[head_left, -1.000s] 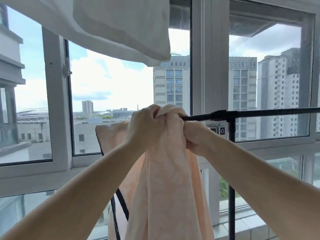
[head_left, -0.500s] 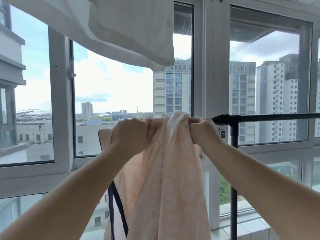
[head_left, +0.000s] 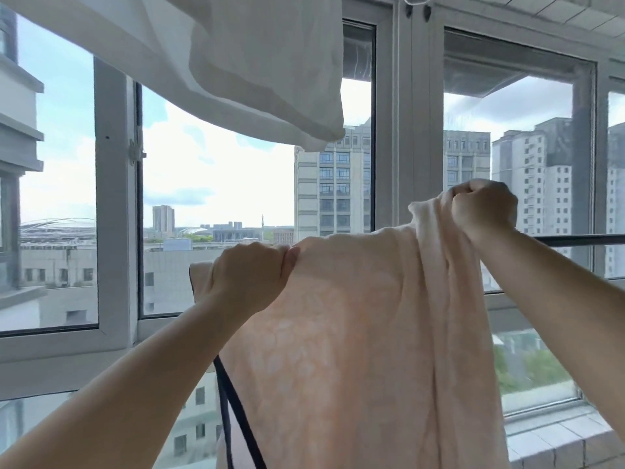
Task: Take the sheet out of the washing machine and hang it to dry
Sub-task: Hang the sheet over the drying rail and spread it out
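Your left hand (head_left: 252, 274) is curled into a fist around the top edge of the peach sheet (head_left: 355, 333), knuckles up and thumb pressed against the fabric. Your right hand (head_left: 483, 208) sits higher and further right, fingers closed tight on a bunched fold of the same edge, so the cloth between your two fists stretches in a slope rising from left to right. Below your hands the sheet falls in a broad panel with a faint pale pattern, and on the right it gathers into long vertical folds that run out of view at the bottom. The sheet covers most of the black rail (head_left: 581, 239); only a short horizontal stretch of it shows past your right wrist, running toward the right edge. Whether the cloth rests on the rail or is only held in front of it cannot be told. Low on the left, thin black straps (head_left: 233, 411) hang beside the sheet's near edge. Above and to the left, a white cloth (head_left: 257, 62) hangs overhead, its lower corner dipping above the space between your hands. Beyond everything stand the grey window frames (head_left: 111, 204), with tall buildings (head_left: 333, 184) and cloudy sky behind the glass.
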